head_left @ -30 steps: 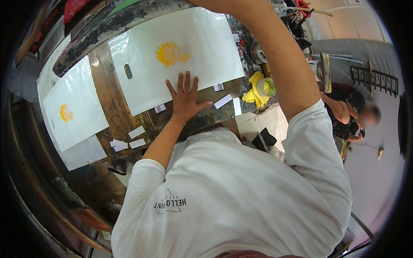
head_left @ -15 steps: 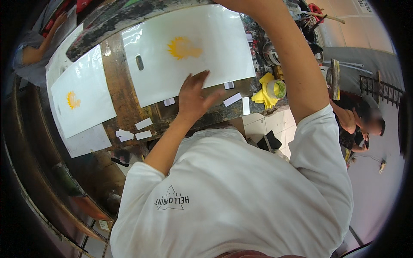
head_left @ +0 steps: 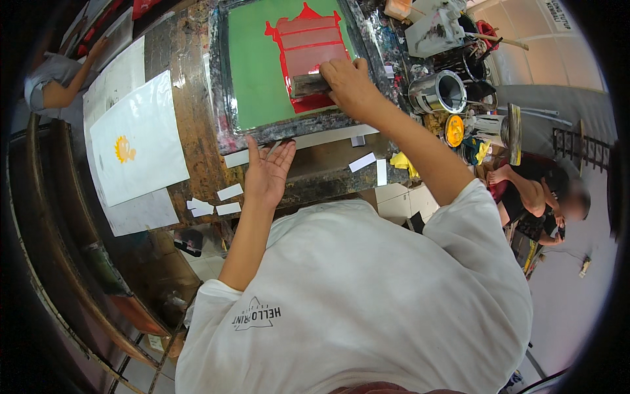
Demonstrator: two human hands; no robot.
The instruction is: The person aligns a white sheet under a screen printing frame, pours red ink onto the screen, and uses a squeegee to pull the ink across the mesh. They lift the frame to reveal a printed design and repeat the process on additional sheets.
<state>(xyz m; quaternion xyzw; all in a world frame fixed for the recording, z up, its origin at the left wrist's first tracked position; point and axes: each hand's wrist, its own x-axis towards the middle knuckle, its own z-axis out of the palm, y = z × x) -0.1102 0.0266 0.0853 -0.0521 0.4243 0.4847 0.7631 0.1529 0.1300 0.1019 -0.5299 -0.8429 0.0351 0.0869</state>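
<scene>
A screen-printing frame [head_left: 232, 85] with green mesh lies over a white plastic sheet [head_left: 335, 136], of which only the edges show. Red ink [head_left: 310, 25] outlines a shape on the mesh. My right hand [head_left: 354, 85] is closed round a squeegee [head_left: 308, 85] that rests on the red area. At the near edge of the frame is my left hand [head_left: 268, 176], palm up, fingers stretched and thumb apart; whether it touches the frame I cannot tell.
Another white sheet with a yellow print [head_left: 139, 134] lies at the left. Small white strips [head_left: 230, 192] dot the table's near edge. Cans [head_left: 449, 92], a yellow ink tub [head_left: 454, 130] and a yellow cloth [head_left: 401, 162] stand right. Other people sit right and work far left.
The screen frame has come down over the white sheet, hiding its yellow print. My right hand has come back toward me and holds the squeegee. My left hand has turned palm up.
</scene>
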